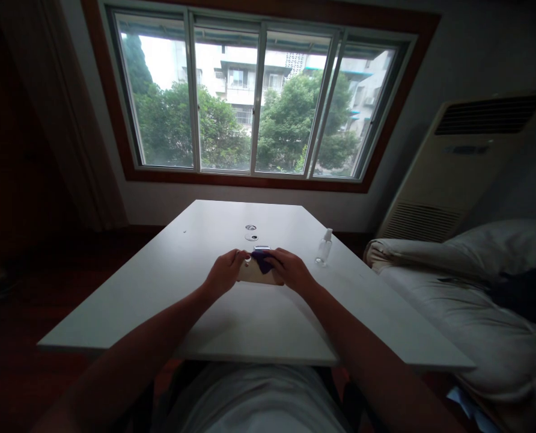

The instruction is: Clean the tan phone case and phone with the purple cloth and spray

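Note:
Both hands are over the middle of the white table [151, 288]. At the left end of a tan, flat-faced rectangular object [259, 276], my left hand [226, 272] has its fingers closed on the edge. A small round white part [248, 260] shows beside those fingertips. My right hand [291, 269] pinches a dark purple cloth [262, 262] against the object's upper side. Just behind the cloth, a pale, shiny edge [262, 248] shows; I cannot tell what it belongs to. The object's exact kind is too dim to make out.
A clear spray bottle [324, 248] stands right of my hands. Beyond them are a round hole [250, 228] and a round disc [251, 237] on the table. A pale covered couch or bed [457, 282] and a floor-standing air conditioner [466, 162] lie to the right.

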A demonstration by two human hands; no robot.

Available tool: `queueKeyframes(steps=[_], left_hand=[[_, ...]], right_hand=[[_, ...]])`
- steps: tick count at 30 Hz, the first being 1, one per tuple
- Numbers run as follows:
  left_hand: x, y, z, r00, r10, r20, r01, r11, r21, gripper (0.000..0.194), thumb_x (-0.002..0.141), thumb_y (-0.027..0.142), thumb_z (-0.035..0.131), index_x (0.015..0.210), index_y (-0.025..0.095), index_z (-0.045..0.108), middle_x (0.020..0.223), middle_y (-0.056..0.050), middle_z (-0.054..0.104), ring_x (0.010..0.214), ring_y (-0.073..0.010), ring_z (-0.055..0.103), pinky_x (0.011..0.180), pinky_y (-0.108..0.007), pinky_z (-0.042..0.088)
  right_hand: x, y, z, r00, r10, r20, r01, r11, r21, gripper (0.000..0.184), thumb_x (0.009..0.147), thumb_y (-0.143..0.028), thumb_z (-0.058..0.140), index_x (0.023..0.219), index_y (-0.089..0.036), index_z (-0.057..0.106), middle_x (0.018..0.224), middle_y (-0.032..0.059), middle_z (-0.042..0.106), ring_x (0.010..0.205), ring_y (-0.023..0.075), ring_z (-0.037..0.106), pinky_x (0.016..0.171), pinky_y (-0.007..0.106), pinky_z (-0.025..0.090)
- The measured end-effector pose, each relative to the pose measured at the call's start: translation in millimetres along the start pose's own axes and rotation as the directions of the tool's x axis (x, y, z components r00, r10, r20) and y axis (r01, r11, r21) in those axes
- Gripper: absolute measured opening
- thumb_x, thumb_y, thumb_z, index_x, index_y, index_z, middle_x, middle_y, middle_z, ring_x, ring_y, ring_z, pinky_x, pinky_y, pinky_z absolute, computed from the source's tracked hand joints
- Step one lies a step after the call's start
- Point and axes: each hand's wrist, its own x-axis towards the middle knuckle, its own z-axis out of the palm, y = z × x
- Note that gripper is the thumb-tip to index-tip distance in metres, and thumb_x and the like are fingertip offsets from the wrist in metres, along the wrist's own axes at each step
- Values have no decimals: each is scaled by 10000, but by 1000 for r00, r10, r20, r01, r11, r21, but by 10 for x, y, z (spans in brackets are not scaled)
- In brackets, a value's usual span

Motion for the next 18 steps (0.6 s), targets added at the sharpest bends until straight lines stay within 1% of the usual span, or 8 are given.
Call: queueKeyframes(steps=[3, 5, 8, 10, 12, 13, 15, 18], left_hand=[[31, 5, -14, 998, -36, -50, 34, 999, -43, 586, 906, 689, 458, 961, 153, 691, 792, -53, 662, 574, -146, 608, 423, -226, 475], [57, 15, -21, 994, -75, -76, 67, 992, -103, 596, 895, 693, 478, 956, 137, 683, 782, -61, 653, 573, -152, 612, 407, -234, 491], [89, 30, -18, 981, -168, -96, 139, 958, -252, 577, 874, 675, 539, 972, 120, 665, 812, -77, 648, 627, -172, 630, 417, -265, 540], [98, 34, -5, 971, -226, -79, 186, 921, -343, 557, 867, 652, 573, 988, 115, 659, 860, -92, 649, 667, -179, 635, 446, -294, 575], [96, 32, 14, 963, -265, -49, 224, 887, -403, 540, 865, 629, 597, 1004, 111, 657, 916, -110, 649, 700, -187, 644, 477, -324, 600], [92, 30, 23, 960, -279, -35, 240, 875, -421, 531, 865, 618, 606, 1013, 111, 655, 940, -117, 648, 717, -194, 651, 491, -336, 608], [83, 23, 37, 953, -303, -13, 267, 859, -438, 506, 867, 595, 618, 1024, 115, 645, 974, -126, 645, 754, -212, 665, 513, -355, 619], [72, 9, 38, 944, -329, 15, 303, 848, -434, 431, 859, 514, 662, 1029, 120, 624, 1004, -131, 648, 804, -232, 677, 549, -373, 630]], right_hand=[[22, 108, 0, 998, 57, -10, -56, 997, 45, 298, 1001, -354, 518, 1236, -280, 684, 1032, 30, 684, 929, 189, 648, 848, 319, 512], [30, 150, 2, 992, 75, -97, -71, 997, 42, 309, 999, -337, 515, 1245, -257, 684, 1057, 54, 663, 944, 204, 635, 866, 345, 513], [19, 131, 17, 962, 38, -271, -59, 996, -69, 323, 992, -288, 514, 1267, -253, 679, 1142, 96, 619, 1036, 249, 590, 938, 420, 489], [-5, 59, 52, 945, -4, -327, -54, 984, -170, 326, 982, -257, 521, 1264, -268, 686, 1139, 110, 606, 1050, 275, 562, 962, 469, 468], [-33, -43, 117, 948, -29, -318, -40, 977, -209, 322, 974, -239, 532, 1249, -270, 696, 1091, 114, 608, 1012, 277, 560, 948, 478, 471], [-46, -98, 160, 954, -35, -299, -26, 980, -196, 316, 973, -236, 535, 1242, -265, 700, 1070, 112, 610, 990, 269, 565, 933, 464, 484], [-66, -197, 250, 969, -50, -244, 21, 993, -120, 321, 979, -229, 525, 1256, -259, 686, 1074, 106, 613, 990, 251, 577, 917, 426, 510], [-86, -292, 347, 980, -125, -154, 126, 992, -8, 337, 985, -204, 505, 1280, -250, 661, 1129, 105, 623, 1055, 237, 581, 951, 411, 517]])
